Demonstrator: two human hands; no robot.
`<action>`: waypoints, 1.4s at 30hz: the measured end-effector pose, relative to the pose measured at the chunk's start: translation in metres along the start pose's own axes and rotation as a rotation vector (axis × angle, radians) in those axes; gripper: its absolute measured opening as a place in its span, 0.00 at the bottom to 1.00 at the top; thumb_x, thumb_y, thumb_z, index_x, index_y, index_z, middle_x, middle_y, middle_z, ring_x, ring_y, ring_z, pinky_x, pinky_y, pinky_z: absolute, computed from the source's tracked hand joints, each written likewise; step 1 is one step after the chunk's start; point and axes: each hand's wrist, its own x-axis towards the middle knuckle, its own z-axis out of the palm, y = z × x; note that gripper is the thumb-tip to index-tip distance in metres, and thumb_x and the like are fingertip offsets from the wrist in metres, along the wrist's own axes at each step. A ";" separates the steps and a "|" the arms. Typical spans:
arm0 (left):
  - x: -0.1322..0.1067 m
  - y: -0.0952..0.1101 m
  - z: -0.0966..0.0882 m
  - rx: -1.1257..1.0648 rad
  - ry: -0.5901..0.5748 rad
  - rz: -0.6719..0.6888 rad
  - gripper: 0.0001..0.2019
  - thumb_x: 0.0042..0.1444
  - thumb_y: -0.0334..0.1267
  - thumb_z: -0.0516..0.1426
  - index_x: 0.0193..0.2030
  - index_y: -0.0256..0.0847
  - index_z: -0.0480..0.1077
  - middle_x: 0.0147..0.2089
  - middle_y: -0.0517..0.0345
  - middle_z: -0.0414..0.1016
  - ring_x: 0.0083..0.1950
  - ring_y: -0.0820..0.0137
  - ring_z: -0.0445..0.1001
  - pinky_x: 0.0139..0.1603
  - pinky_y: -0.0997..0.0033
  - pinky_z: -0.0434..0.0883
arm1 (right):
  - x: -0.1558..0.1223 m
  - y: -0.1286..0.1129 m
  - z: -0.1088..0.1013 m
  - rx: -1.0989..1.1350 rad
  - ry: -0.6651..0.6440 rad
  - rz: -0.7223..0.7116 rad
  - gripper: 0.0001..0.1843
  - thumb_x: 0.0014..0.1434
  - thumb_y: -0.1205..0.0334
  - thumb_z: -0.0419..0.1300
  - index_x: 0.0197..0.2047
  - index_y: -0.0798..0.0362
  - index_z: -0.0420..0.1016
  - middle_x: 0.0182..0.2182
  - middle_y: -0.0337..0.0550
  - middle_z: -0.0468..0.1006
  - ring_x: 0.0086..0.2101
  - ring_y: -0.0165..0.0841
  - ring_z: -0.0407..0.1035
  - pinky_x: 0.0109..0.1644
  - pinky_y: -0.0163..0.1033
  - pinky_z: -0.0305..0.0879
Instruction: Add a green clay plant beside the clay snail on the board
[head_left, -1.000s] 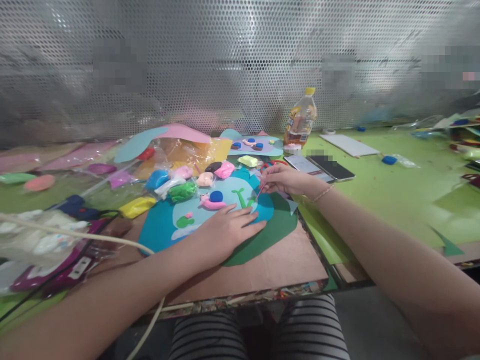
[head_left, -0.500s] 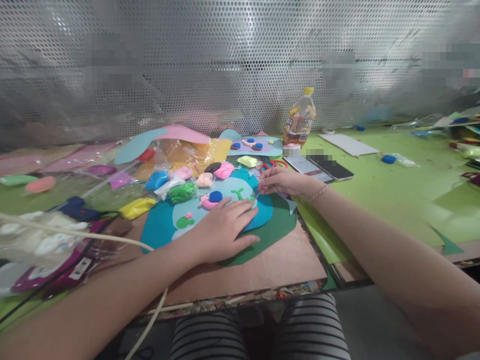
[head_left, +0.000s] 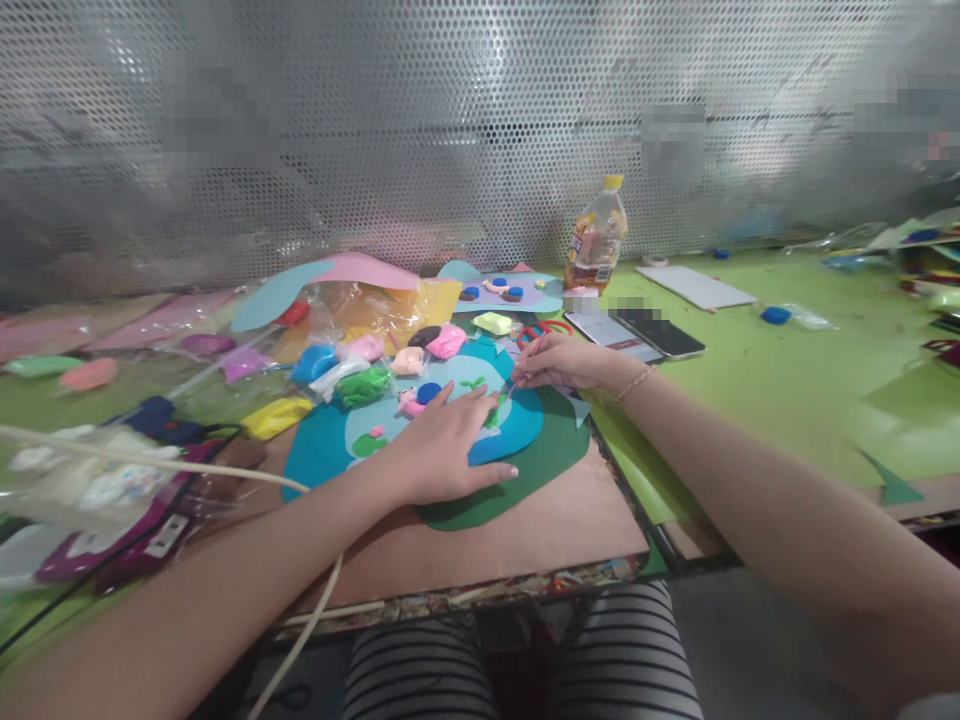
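Left hand (head_left: 450,445) has swung round since a second ago: the fingers that lay across towards the right now reach up the sheet, index tip close to the blue clay ball (head_left: 429,393). I see it lying flat and relaxed, palm down, fingers spread, gripping nothing, just pressing on the teal craft sheet (head_left: 322,455). That sheet rests on a dark green sheet (head_left: 555,450), and both sit on the brown board (head_left: 525,530) in front of me.

Right hand (head_left: 566,362) sits just past the far right edge of the sheet, fingertips pinched tight on a thin pink stick (head_left: 519,378). The stick's long axis slants from upper right, where the fingers grip it, down to lower left. Its tip points at the small green clay piece (head_left: 495,412) on the light blue patch, right beside my left fingertips; I can't tell whether tip and clay actually touch.

A pink clay snail (head_left: 411,403) lies just left of the blue ball. Bagged clay lumps crowd the far left of the sheet, green (head_left: 365,383) and yellow (head_left: 274,415) among them. Red scissors (head_left: 544,328) lie just behind my right hand, with a phone (head_left: 667,333) and a drink bottle (head_left: 598,240) further back on the green table (head_left: 787,380)
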 end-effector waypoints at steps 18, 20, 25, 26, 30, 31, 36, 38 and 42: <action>-0.003 -0.007 0.006 0.030 0.016 0.041 0.38 0.57 0.63 0.45 0.64 0.34 0.49 0.65 0.42 0.54 0.68 0.56 0.48 0.65 0.50 0.41 | -0.003 -0.002 0.004 -0.031 0.015 0.012 0.05 0.50 0.73 0.64 0.24 0.60 0.75 0.24 0.45 0.78 0.29 0.28 0.75 0.39 0.31 0.75; -0.003 -0.007 0.006 0.029 0.020 0.049 0.38 0.57 0.63 0.45 0.64 0.34 0.49 0.65 0.42 0.54 0.68 0.56 0.48 0.65 0.51 0.42 | -0.003 -0.003 0.005 -0.040 0.011 0.025 0.04 0.50 0.72 0.64 0.24 0.61 0.75 0.24 0.45 0.78 0.29 0.29 0.75 0.39 0.32 0.75; -0.003 -0.008 0.006 0.027 0.009 0.051 0.38 0.57 0.63 0.44 0.64 0.33 0.49 0.66 0.42 0.53 0.68 0.56 0.48 0.65 0.52 0.42 | -0.004 -0.004 0.009 -0.052 0.030 0.022 0.05 0.52 0.74 0.62 0.25 0.62 0.76 0.24 0.46 0.78 0.29 0.28 0.75 0.37 0.28 0.74; -0.003 -0.009 0.006 0.027 0.008 0.050 0.38 0.57 0.63 0.44 0.64 0.33 0.49 0.66 0.42 0.53 0.68 0.56 0.48 0.65 0.51 0.42 | -0.004 -0.004 0.009 -0.046 0.031 0.017 0.06 0.53 0.75 0.61 0.25 0.62 0.76 0.24 0.46 0.78 0.29 0.28 0.75 0.36 0.28 0.74; -0.004 -0.008 0.006 0.035 0.015 0.057 0.38 0.57 0.63 0.44 0.65 0.34 0.48 0.66 0.42 0.52 0.68 0.56 0.47 0.65 0.51 0.40 | -0.005 -0.004 0.009 -0.023 0.013 0.012 0.04 0.52 0.74 0.62 0.26 0.62 0.76 0.23 0.46 0.77 0.29 0.27 0.74 0.35 0.28 0.73; -0.004 -0.008 0.005 0.038 0.013 0.057 0.39 0.57 0.63 0.44 0.65 0.34 0.48 0.66 0.42 0.52 0.68 0.56 0.47 0.65 0.51 0.40 | -0.005 -0.004 0.008 -0.020 0.012 0.014 0.04 0.51 0.73 0.63 0.26 0.62 0.76 0.23 0.46 0.77 0.28 0.28 0.74 0.35 0.28 0.73; 0.000 -0.005 0.004 0.054 0.022 0.035 0.37 0.58 0.62 0.44 0.64 0.33 0.50 0.64 0.41 0.57 0.65 0.56 0.54 0.66 0.50 0.38 | -0.003 -0.006 0.003 0.023 0.044 -0.027 0.07 0.52 0.70 0.62 0.24 0.60 0.73 0.21 0.43 0.75 0.24 0.26 0.71 0.30 0.29 0.72; 0.002 -0.005 0.005 0.072 0.050 0.040 0.36 0.59 0.61 0.43 0.64 0.34 0.51 0.63 0.43 0.58 0.64 0.56 0.55 0.66 0.49 0.37 | -0.001 -0.006 0.002 0.038 0.075 -0.034 0.08 0.53 0.71 0.61 0.22 0.59 0.72 0.20 0.42 0.74 0.23 0.25 0.70 0.29 0.28 0.71; 0.005 -0.005 0.008 0.120 0.082 0.060 0.34 0.60 0.60 0.40 0.64 0.37 0.53 0.64 0.47 0.57 0.66 0.57 0.50 0.66 0.50 0.35 | 0.002 -0.004 0.003 0.040 0.119 -0.018 0.09 0.53 0.71 0.61 0.22 0.59 0.72 0.20 0.43 0.74 0.23 0.25 0.70 0.29 0.28 0.70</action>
